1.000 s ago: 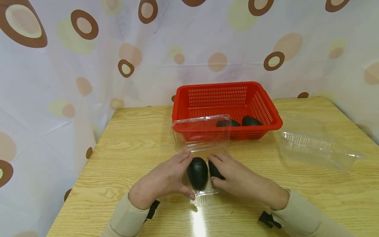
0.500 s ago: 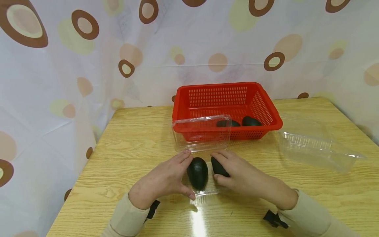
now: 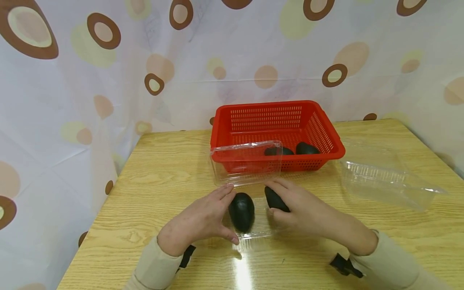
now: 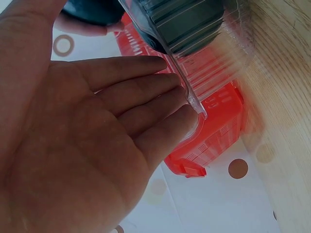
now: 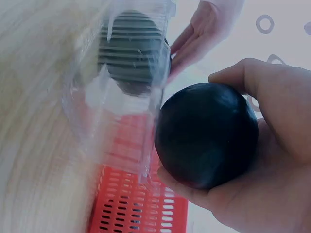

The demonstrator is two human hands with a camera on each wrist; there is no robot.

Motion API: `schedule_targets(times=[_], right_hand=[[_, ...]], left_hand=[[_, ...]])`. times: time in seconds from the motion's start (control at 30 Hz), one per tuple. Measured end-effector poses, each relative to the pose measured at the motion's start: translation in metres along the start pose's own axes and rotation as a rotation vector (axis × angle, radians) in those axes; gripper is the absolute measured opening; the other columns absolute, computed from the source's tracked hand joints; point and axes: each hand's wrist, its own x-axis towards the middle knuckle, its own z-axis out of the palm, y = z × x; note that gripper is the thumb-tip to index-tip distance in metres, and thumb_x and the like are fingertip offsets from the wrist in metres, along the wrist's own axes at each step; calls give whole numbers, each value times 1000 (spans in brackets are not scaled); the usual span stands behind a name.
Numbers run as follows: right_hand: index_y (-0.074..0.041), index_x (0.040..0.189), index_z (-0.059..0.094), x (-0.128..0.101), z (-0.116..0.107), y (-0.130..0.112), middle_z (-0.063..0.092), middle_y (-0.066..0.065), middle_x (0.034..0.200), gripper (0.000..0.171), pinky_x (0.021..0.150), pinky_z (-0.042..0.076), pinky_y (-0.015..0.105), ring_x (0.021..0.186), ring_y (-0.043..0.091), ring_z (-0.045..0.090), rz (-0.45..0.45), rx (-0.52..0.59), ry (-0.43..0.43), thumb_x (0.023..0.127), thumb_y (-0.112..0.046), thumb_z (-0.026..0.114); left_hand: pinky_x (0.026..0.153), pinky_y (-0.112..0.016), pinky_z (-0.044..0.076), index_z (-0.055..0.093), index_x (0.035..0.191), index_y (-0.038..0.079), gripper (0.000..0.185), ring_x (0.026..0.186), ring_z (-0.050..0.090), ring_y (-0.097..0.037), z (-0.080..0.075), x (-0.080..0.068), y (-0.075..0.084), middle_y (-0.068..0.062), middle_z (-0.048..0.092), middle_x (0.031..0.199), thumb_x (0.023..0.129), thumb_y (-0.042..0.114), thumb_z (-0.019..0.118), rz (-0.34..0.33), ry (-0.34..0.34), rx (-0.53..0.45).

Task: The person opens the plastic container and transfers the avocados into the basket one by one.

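Right hand (image 3: 300, 206), grasping one avocado (image 3: 275, 199), shifts rightward over the clear box (image 3: 258, 234), widening the gap to the second avocado (image 3: 241, 212) inside, so probably one remains unplaced; left hand (image 3: 207, 217) lies straight-fingered alongside.

Blackish avocados (image 3: 241, 212), red basket (image 3: 266, 117), yellowish grained table (image 3: 174, 169), white backdrop (image 3: 232, 52) spotted brown

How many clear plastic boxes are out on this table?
2: the open box in front of the red basket, and another box to the basket's right. Any nested inside could go unnoticed.
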Motion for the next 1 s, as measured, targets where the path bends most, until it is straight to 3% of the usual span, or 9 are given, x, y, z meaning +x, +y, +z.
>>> schedule_targets(times=[0.23, 0.47, 0.7, 0.87, 1.0], right_hand=[[-4, 143, 47, -2, -15, 6, 51, 18, 141, 58, 84, 56, 42, 111, 30, 57, 12, 1, 39, 91, -18, 67], [-1, 142, 48, -2, -30, 14, 50, 21, 143, 58, 99, 51, 57, 124, 40, 54, 25, -17, 77, 90, -16, 67], [-2, 145, 45, 1, -46, 22, 45, 23, 146, 60, 102, 46, 62, 130, 45, 48, 69, -55, 82, 92, -19, 66], [-2, 144, 46, 7, -54, 28, 49, 20, 142, 58, 89, 56, 52, 120, 38, 53, 68, -100, 97, 91, -19, 64], [-2, 142, 48, 14, -59, 33, 53, 17, 137, 56, 81, 56, 44, 111, 32, 56, 67, -133, 106, 91, -19, 63]], left_hand=[[121, -41, 32, 36, 151, 1, 116, 149, 31, -27, 0, 0, 0, -13, 33, 161, 63, 58, 85, 2, 1, -6], [121, -41, 32, 37, 151, 0, 116, 150, 30, -28, 0, 0, -1, -13, 32, 161, 62, 58, 85, 0, 3, -6], [121, -41, 31, 38, 151, 1, 116, 150, 30, -28, 1, 0, -1, -13, 32, 161, 62, 58, 86, -3, 5, -13], [121, -41, 32, 37, 152, 2, 116, 150, 30, -27, 0, 0, 0, -12, 31, 161, 62, 58, 85, -13, -3, -19], [121, -41, 32, 37, 152, 1, 116, 150, 30, -27, 0, 0, 0, -12, 31, 161, 62, 58, 85, -12, -3, -20]])
